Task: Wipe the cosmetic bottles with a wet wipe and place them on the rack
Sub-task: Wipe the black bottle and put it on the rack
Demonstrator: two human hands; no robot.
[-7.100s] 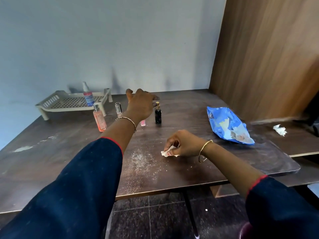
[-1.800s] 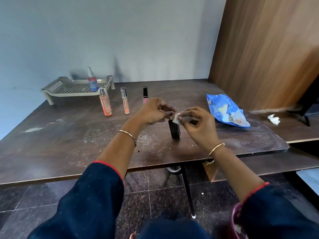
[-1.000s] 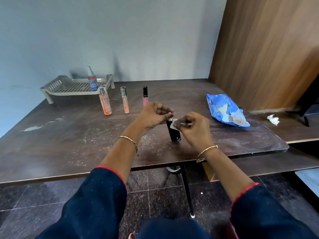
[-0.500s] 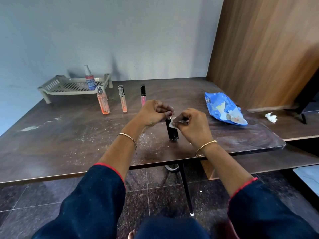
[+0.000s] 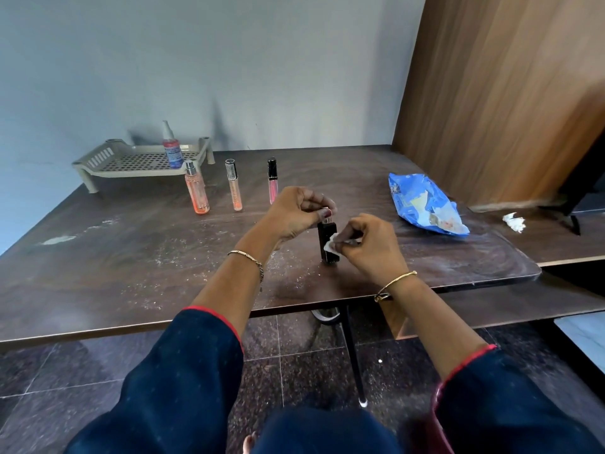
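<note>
A small black bottle (image 5: 325, 241) stands upright near the table's front edge. My left hand (image 5: 296, 213) pinches its top. My right hand (image 5: 368, 244) pinches a white wet wipe (image 5: 331, 241) against the bottle's right side. Further back stand an orange spray bottle (image 5: 196, 190), a slim peach tube (image 5: 234, 186) and a pink gloss tube (image 5: 272, 180). The beige perforated rack (image 5: 131, 162) sits at the far left with a blue-labelled spray bottle (image 5: 171, 146) standing on it.
A blue wet-wipe packet (image 5: 425, 204) lies to the right on the dark wooden table (image 5: 114, 257). A crumpled white wipe (image 5: 514, 221) lies on a lower surface at the far right. A wooden panel (image 5: 507, 93) rises behind it. White dust marks the tabletop.
My right hand has slid the wipe down from the bottle's top to its body. My left hand has kept its hold on the top of the black bottle.
</note>
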